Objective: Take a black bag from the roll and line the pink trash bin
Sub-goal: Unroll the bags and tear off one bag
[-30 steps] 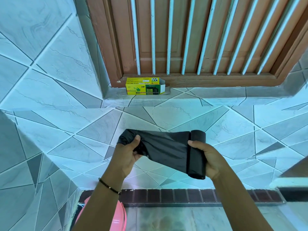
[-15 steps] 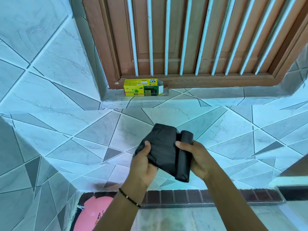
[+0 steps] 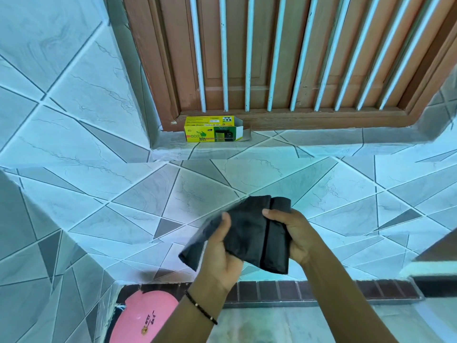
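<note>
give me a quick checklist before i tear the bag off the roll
1. Right hand grips the roll: ok
2. Left hand pinches the loose black bag: ok
3. Perforation line between bag and roll located: cannot tell
4. Bag pulled taut: not ok, it is bunched
5. Pink trash bin nearby, below left: ok
6. Bin upright and unlined: cannot tell

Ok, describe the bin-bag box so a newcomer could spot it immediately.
Start at the brown wooden window frame with white bars. On the tiled sill below its left corner lies a small yellow and green cardboard box, right end flap open. It is the only brightly printed thing there.
</note>
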The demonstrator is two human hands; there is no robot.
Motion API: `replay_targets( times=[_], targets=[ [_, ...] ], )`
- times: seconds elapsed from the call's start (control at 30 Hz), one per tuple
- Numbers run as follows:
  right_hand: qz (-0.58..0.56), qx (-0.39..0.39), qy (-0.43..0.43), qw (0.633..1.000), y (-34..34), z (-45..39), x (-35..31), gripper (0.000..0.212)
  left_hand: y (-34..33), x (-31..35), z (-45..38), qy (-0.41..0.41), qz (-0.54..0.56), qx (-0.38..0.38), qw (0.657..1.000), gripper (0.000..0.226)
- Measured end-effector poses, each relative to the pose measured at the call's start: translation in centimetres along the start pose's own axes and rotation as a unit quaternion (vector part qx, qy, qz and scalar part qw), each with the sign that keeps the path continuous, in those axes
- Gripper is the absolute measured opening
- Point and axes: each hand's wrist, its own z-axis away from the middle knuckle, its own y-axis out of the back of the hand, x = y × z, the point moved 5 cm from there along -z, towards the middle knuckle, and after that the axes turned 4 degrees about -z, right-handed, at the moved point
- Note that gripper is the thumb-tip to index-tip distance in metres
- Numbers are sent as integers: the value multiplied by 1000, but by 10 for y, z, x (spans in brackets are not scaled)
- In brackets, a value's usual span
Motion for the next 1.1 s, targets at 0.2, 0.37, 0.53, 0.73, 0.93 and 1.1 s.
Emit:
replay_targets(
  times=[0.2, 0.37, 0.53, 0.73, 0.93, 1.1],
  targets=[
    [-3, 15, -27, 1000, 4, 2, 3, 42, 11, 19, -7, 6, 11, 109, 994, 20],
    [-26, 23, -59, 998, 9, 5, 6, 7, 16, 43, -7, -28, 30, 130, 991, 21],
    [-63, 42, -37, 996, 11, 7, 0, 7, 27, 58, -8, -40, 2, 153, 987, 18],
    [39, 85, 56, 994, 19, 6, -16, 14, 83, 67, -12, 22, -133, 274, 952, 18],
    [245, 6, 81, 966, -9, 6, -19, 31, 11, 62, -13, -184, -453, 75, 869, 39],
    [181, -60, 43, 981, -24, 4, -14, 25, -23, 31, -16, -179, -649, -117, 730, 33]
  ],
)
